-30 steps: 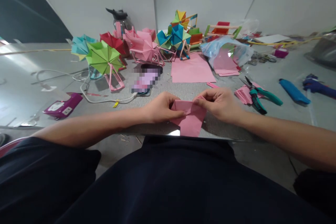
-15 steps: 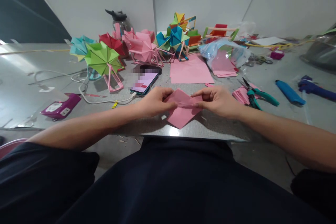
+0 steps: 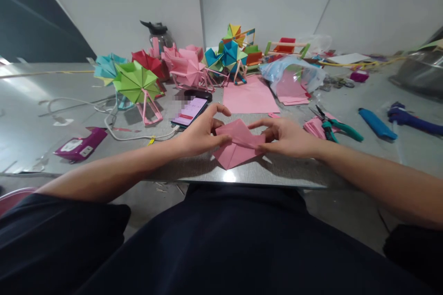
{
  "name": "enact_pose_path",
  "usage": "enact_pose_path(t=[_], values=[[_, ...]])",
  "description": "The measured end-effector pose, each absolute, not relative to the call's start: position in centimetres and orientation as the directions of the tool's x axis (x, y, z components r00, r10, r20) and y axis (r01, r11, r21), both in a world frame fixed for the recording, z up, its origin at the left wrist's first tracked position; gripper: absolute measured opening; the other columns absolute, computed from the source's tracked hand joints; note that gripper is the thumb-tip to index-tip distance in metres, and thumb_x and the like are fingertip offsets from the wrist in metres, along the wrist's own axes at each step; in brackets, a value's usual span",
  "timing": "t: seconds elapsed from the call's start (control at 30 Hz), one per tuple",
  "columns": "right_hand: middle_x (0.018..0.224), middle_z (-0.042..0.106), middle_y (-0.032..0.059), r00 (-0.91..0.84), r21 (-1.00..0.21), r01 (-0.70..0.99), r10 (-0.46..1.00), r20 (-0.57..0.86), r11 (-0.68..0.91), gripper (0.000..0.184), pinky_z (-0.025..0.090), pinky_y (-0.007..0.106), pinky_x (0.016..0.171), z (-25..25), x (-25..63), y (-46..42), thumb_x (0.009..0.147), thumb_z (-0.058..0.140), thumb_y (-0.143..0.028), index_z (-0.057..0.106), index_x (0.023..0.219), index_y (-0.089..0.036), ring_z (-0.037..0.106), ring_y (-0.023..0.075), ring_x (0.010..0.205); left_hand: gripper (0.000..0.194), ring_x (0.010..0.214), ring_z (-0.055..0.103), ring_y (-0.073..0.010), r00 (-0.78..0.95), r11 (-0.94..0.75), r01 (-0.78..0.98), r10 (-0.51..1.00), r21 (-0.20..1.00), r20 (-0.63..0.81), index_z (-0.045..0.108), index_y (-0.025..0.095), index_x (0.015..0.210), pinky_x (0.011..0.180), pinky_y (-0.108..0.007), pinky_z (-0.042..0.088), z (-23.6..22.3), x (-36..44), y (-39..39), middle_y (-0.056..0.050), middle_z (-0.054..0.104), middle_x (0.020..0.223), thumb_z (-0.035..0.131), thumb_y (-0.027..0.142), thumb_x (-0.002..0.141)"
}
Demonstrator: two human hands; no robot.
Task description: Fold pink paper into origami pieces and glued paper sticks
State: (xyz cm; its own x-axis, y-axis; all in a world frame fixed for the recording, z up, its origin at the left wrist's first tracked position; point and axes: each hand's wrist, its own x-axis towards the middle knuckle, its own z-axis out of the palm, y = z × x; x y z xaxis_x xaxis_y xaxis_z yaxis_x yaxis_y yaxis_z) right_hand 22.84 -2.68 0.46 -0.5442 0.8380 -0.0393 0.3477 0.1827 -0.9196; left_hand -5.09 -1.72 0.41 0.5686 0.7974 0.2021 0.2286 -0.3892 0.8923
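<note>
A folded piece of pink paper [image 3: 235, 150] is held between my hands just above the table's front edge, with creases running across it. My left hand [image 3: 204, 131] pinches its left side, the thumb on top and the index finger raised off the sheet. At the right side, my right hand [image 3: 284, 137] grips the paper between thumb and fingers. Beyond my hands lies a flat stack of pink sheets [image 3: 247, 97]. The phone [image 3: 190, 110], with a cable plugged in, rests beyond my left hand.
Folded paper wheels on stick stands, one green [image 3: 136, 82] and one pink [image 3: 188, 68], stand at the back left. Right of my hands lie green-handled pliers [image 3: 341, 128], a blue tube-like object [image 3: 377, 123] and a glue gun [image 3: 415, 117]. A purple power strip [image 3: 81, 145] sits left.
My left index finger has lifted off the paper and stretched outward. The paper has turned slightly and shifted a little left, with both hands still at its sides.
</note>
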Motion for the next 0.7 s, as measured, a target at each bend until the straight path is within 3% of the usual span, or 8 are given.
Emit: enact_pose_path(t=[0.1,0.17,0.4,0.57,0.7], values=[[0.075,0.076,0.0028,-0.6,-0.905,0.369,0.798,-0.057,0.213,0.029,0.047,0.026,0.055,0.6,22.3,-2.6,0.075,0.089,-0.039,0.079,0.092,-0.017,0.067,0.0154,0.063,0.052,0.058,0.062,-0.0109,0.608,-0.397,0.189,0.765,0.898,0.21,0.044,0.022,0.125,0.052,-0.019,0.037,0.4,-4.6,-2.1,0.008,0.062,0.071,0.077,0.025,0.085],[0.074,0.075,0.0018,-0.64,-0.903,0.368,0.765,-0.074,0.221,0.024,0.046,0.026,0.055,0.8,21.8,-2.8,0.077,0.087,-0.04,0.08,0.082,-0.018,0.065,0.0146,0.063,0.05,0.06,0.062,-0.0109,0.609,-0.42,0.178,0.758,0.89,0.236,0.046,0.022,0.125,0.053,-0.019,0.04,0.5,-4.2,-2.4,0.006,0.064,0.073,0.077,0.025,0.085],[0.086,0.079,0.003,-0.677,-0.938,0.275,0.735,-0.034,0.21,0.027,0.051,0.026,0.063,0.3,21.0,-3.4,0.079,0.085,-0.04,0.083,0.095,-0.019,0.066,0.016,0.071,0.066,0.07,0.069,-0.0144,0.568,-0.342,0.146,0.797,0.928,0.204,0.049,0.02,0.13,0.058,-0.021,0.05,0.2,-3.3,-3.4,0.003,0.068,0.081,0.087,0.028,0.077],[0.098,0.08,0.0059,-0.683,-0.954,0.225,0.73,-0.008,0.2,0.035,0.054,0.028,0.069,-0.6,20.8,-3.4,0.084,0.082,-0.045,0.082,0.105,-0.018,0.068,0.0176,0.08,0.067,0.072,0.07,-0.0155,0.561,-0.285,0.118,0.809,0.951,0.173,0.049,0.02,0.129,0.061,-0.023,0.052,-0.5,-3.2,-3.3,0.003,0.068,0.081,0.088,0.029,0.075],[0.093,0.079,0.0062,-0.662,-0.956,0.219,0.749,0.001,0.195,0.038,0.053,0.028,0.068,-0.8,20.5,-3.6,0.086,0.081,-0.051,0.081,0.101,-0.016,0.067,0.0172,0.078,0.065,0.067,0.067,-0.0138,0.532,-0.268,0.107,0.829,0.958,0.172,0.053,0.019,0.125,0.06,-0.022,0.051,-0.6,-2.9,-3.2,0.003,0.068,0.079,0.088,0.029,0.071]])
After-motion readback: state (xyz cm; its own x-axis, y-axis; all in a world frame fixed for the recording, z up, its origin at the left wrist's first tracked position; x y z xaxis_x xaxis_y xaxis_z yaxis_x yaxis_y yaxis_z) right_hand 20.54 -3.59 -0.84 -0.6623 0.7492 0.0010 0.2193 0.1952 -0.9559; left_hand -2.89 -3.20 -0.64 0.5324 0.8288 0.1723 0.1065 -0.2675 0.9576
